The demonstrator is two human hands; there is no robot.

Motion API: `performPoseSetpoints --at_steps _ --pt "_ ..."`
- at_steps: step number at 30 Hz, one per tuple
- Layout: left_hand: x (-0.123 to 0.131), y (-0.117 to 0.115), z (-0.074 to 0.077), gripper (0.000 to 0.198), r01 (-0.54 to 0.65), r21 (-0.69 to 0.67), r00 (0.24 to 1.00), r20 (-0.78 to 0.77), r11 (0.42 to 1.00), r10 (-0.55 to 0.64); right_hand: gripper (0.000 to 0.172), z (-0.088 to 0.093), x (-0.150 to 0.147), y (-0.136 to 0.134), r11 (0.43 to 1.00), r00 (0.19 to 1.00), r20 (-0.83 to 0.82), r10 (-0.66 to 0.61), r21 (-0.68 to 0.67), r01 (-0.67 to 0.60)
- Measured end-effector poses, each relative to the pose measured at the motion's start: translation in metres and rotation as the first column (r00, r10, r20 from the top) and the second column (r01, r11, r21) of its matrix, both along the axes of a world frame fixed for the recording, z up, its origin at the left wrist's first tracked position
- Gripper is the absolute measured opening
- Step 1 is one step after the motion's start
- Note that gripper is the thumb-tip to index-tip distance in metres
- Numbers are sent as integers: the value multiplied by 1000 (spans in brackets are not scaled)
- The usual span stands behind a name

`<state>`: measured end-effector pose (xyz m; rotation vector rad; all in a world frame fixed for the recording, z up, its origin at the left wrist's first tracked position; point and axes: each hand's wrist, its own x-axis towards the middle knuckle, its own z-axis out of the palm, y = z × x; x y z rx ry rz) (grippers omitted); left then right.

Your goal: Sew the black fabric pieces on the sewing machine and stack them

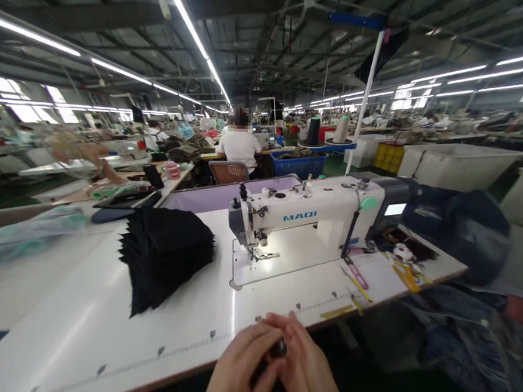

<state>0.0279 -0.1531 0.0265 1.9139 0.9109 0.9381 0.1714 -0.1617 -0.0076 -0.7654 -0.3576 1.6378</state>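
Observation:
My left hand [244, 359] and my right hand [306, 362] are together at the table's front edge, fingers touching. A small dark round object [278, 348] shows between them, held in the curled fingers of my left hand. The fingers of my right hand are pressed together against it. Beyond the hands stands a white sewing machine [304, 213] marked MAQI, its lamp lit over the needle plate. To its left a fanned stack of black fabric pieces [166, 255] lies on the white tabletop [83, 327].
Yellow-handled tools [408, 277] and a pink tool [358, 275] lie at the table's right. Denim [468, 341] hangs or lies beyond that edge. A person in white [241, 148] sits ahead, back turned. Thread cones [313, 131] stand behind the machine.

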Motion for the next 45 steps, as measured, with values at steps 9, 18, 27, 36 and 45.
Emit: performPoseSetpoints --at_steps 9,18,27,36,45 --pt "61 31 26 47 1 186 984 -174 982 32 38 19 48 -4 988 997 -27 -69 134 73" --pt "83 25 32 41 -23 -266 995 87 964 48 43 3 78 -19 829 408 733 -545 545 127" --pt "77 41 27 46 -126 -460 960 166 879 224 34 8 88 -13 801 444 685 -577 581 145" --pt "60 55 21 58 -386 -486 857 125 784 500 40 -12 146 72 862 -224 833 -505 502 -76" --pt "63 43 27 56 -393 -474 856 126 788 502 28 10 181 80 917 -517 762 -391 372 -146"
